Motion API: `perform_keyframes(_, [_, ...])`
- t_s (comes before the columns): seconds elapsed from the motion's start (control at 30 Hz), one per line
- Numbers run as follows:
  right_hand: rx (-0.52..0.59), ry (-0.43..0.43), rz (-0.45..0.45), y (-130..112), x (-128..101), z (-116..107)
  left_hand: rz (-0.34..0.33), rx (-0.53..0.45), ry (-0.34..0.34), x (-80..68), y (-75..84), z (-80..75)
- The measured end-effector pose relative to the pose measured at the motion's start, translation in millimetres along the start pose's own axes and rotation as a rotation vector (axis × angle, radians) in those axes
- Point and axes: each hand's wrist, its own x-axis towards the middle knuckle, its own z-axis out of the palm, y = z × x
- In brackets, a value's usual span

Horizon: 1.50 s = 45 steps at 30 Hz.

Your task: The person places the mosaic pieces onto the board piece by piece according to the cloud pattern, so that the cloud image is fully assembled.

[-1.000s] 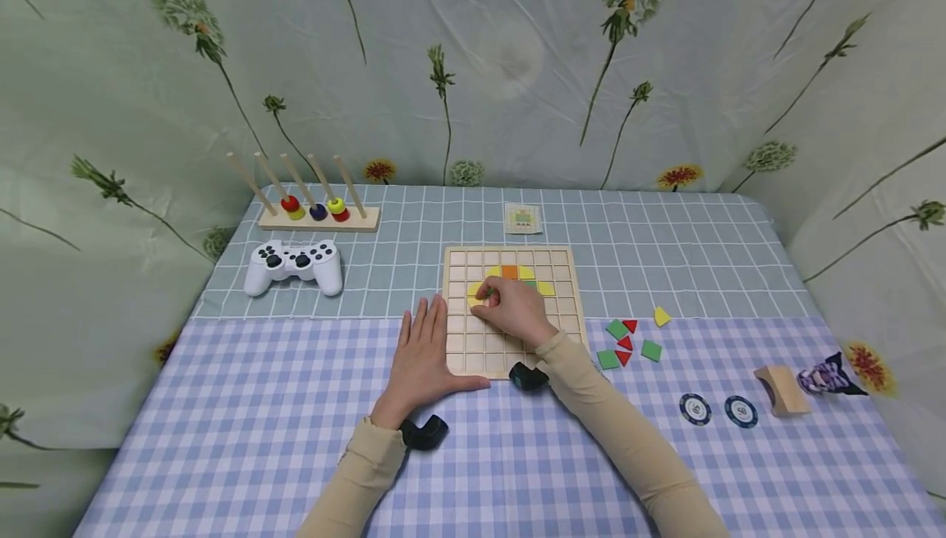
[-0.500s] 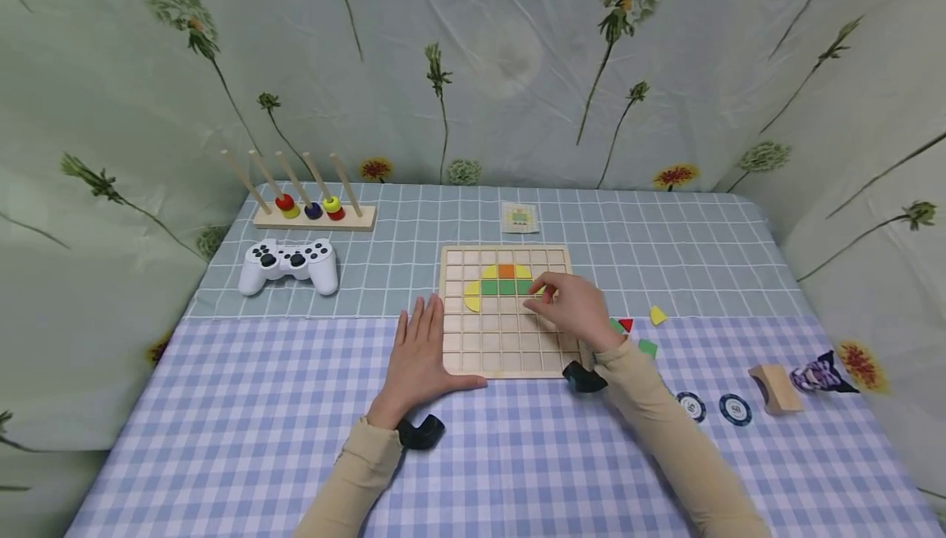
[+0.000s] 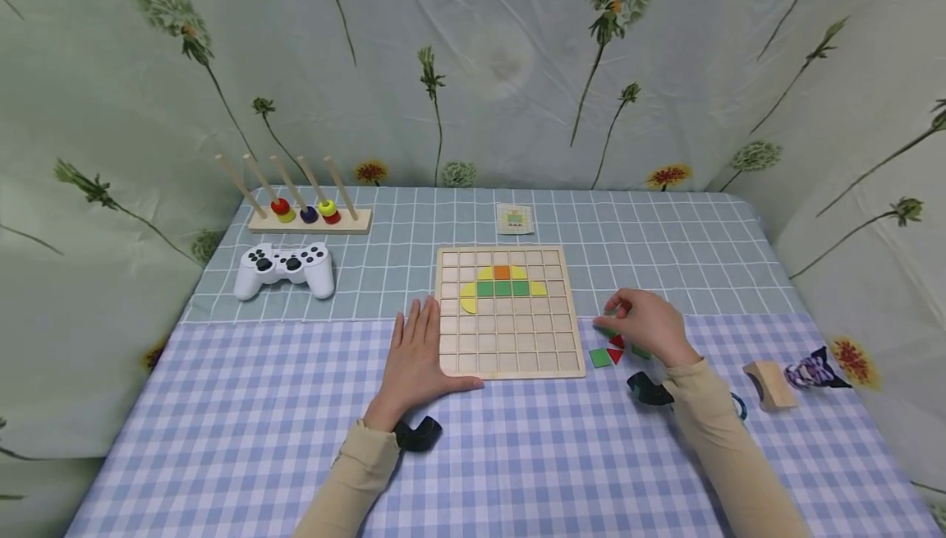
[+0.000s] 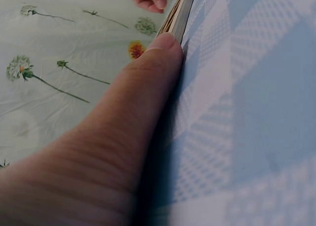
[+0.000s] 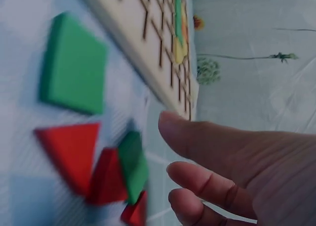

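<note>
A wooden grid board (image 3: pixel 510 345) lies on the table, with several yellow curved pieces (image 3: pixel 469 305), green squares (image 3: pixel 502 288) and an orange square (image 3: pixel 502 273) set in its cells. My left hand (image 3: pixel 415 361) rests at its lower left corner, fingers straight along the left side and thumb (image 4: pixel 143 82) along the front edge. Right of the board, my right hand (image 3: pixel 650 326) hovers over loose pieces, thumb and fingers apart with nothing between them. Around it lie green squares (image 5: pixel 76 65) and red triangles (image 5: pixel 74 154); the hand partly covers some.
A pattern card (image 3: pixel 515 219) lies behind the board. At left are a white game controller (image 3: pixel 284 269) and a peg stand with coloured beads (image 3: pixel 310 224). A wooden arch block (image 3: pixel 771 386) and a purple figure (image 3: pixel 815 371) are at far right. The right sleeve mostly hides the poker chips.
My right hand has left the board and travelled right to the loose pieces, uncovering the yellow and green pieces in the grid. My left hand keeps its place at the corner.
</note>
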Motion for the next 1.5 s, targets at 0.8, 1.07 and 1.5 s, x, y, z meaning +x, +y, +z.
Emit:
perform_keyframes(0.8, [0.129,0.114,-0.125,-8,3,21,-0.014,-0.007,0.005,-2.1,-1.8,1.5])
perform_keyframes(1.07, [0.233,0.096,-0.186,-49,26,38,-0.016,-0.006,-0.003,-1.6,-0.9,0.9])
perform_keyframes(1.5, [0.342,0.051,-0.254,-93,53,65,-0.007,0.011,-0.006,-0.7,0.1,0.1])
